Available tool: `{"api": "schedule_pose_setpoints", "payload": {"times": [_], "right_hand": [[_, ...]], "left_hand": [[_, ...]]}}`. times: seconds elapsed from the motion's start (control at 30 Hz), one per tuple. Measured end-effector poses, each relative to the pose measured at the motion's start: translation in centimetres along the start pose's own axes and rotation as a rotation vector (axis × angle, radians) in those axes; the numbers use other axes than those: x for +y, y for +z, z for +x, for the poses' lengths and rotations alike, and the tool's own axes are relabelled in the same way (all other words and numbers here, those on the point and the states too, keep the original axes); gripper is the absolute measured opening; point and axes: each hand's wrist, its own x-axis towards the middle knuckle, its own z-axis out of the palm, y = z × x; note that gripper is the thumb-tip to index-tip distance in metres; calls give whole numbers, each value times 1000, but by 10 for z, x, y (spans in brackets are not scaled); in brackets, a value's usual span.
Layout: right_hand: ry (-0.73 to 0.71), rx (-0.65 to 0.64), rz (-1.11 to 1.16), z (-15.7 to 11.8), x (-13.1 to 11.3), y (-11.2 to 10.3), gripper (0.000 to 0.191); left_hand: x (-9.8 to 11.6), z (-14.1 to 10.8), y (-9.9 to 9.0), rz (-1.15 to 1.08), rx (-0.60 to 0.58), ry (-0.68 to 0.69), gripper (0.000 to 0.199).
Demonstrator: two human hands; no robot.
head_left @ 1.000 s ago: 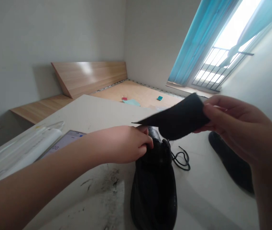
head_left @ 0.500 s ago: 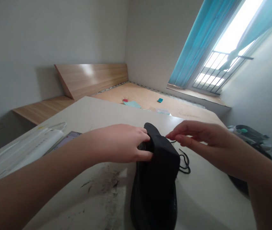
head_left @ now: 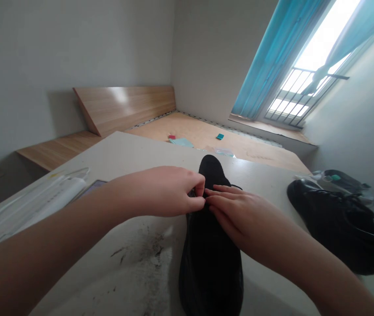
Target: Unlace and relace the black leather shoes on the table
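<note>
- Pinching at the top of the black leather shoe (head_left: 210,267), the left hand (head_left: 170,191) has its thumb and curled fingers drawn tightly together; whatever lies between the fingertips is hidden, though it may be lace.
- The right hand (head_left: 236,215) reaches in from the other side, its fingers (head_left: 219,197) straight and close together, their tips right against the left hand's fingertips. Whether they grip anything, I cannot tell.
- That shoe stands on a pale table (head_left: 140,153), lengthwise to the camera, and a thin black lace (head_left: 235,186) shows just past the right fingers.
- A second black shoe (head_left: 334,228), with its laces on, lies on the same table to the right, well apart from the hands, and clear plastic packaging (head_left: 341,180) sits just behind it.
- On the left side are a white plastic-wrapped package (head_left: 29,206) and the edge of a phone (head_left: 94,186) (mostly hidden by the left forearm (head_left: 58,219)).
- Dark smudges (head_left: 147,254) mark the tabletop near the shoe.
- Farther off, a wooden bed frame (head_left: 124,109) holds small teal and red pieces, and a blue curtain (head_left: 282,57) hangs at a barred window (head_left: 305,96).
</note>
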Motion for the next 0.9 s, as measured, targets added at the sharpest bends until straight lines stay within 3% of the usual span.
{"api": "schedule_pose_setpoints", "payload": {"times": [0.13,0.37,0.63,0.9], "right_hand": [[-17,53,41,-6,2,-5,39],[-97,-115,30,-42,22,-23,53],[-97,21,177,-16,7,-25,51],[-121,-114,248,-31,14,-29,46]], "left_hand": [[3,3,5,-14,47,3,31],[2,8,9,-17,73,2,38],[5,8,8,-31,81,-34,33],[5,2,6,-6,145,-35,36]]}}
